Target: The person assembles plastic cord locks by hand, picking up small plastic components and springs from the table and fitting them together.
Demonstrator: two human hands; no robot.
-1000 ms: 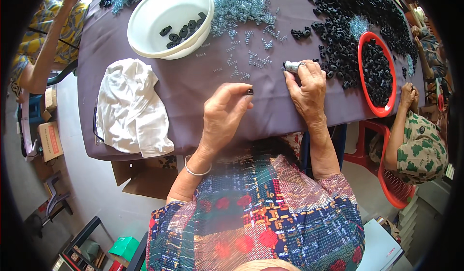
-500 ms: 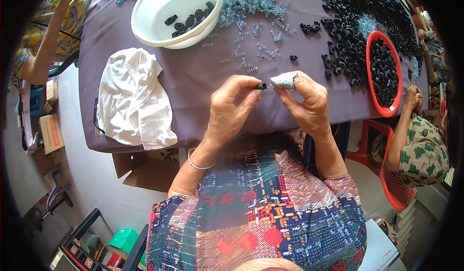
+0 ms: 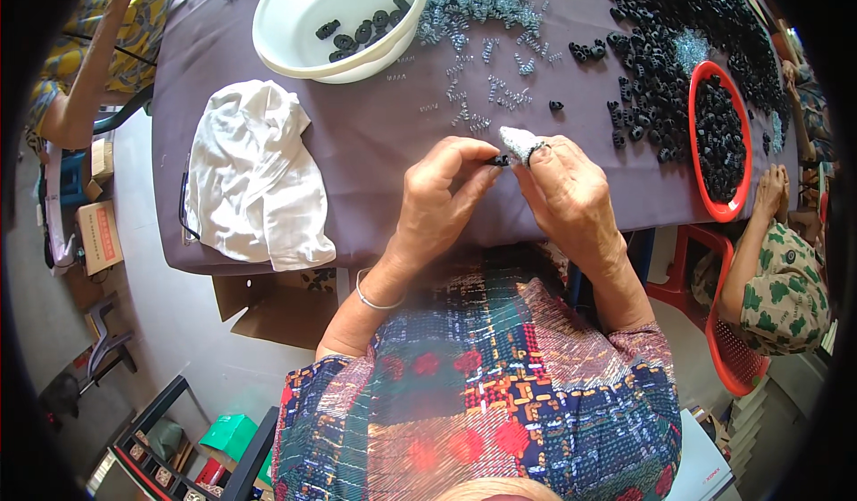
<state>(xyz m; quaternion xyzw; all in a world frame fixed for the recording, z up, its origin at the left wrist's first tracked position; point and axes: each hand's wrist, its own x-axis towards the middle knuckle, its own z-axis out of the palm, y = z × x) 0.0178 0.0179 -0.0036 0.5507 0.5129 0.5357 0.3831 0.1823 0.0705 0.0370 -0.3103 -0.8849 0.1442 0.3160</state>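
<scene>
A small black plastic part (image 3: 503,160) is pinched between the thumb and index finger of my left hand (image 3: 436,190). Close against it on the right is my right hand (image 3: 573,187), its thumb bent in under an index finger that wears a white cloth finger cover (image 3: 520,139). The right fingers are closed together; whether something tiny is between them is hidden. Just beyond my hands lie scattered small metal springs (image 3: 507,95), with a dense heap of springs (image 3: 478,5) farther back. A single black part (image 3: 556,106) lies on the tablecloth, off the right fingertips.
A white basin (image 3: 375,66) with several black parts stands at the back left, near a crumpled white cloth (image 3: 254,175). At right, a red basket (image 3: 725,211) full of black parts adjoins a large pile of them (image 3: 643,99). Other people sit at both sides.
My hands have come together, bringing the right fingers against the black part. The covered index finger now tilts up and away. The whole view has shifted slightly.
</scene>
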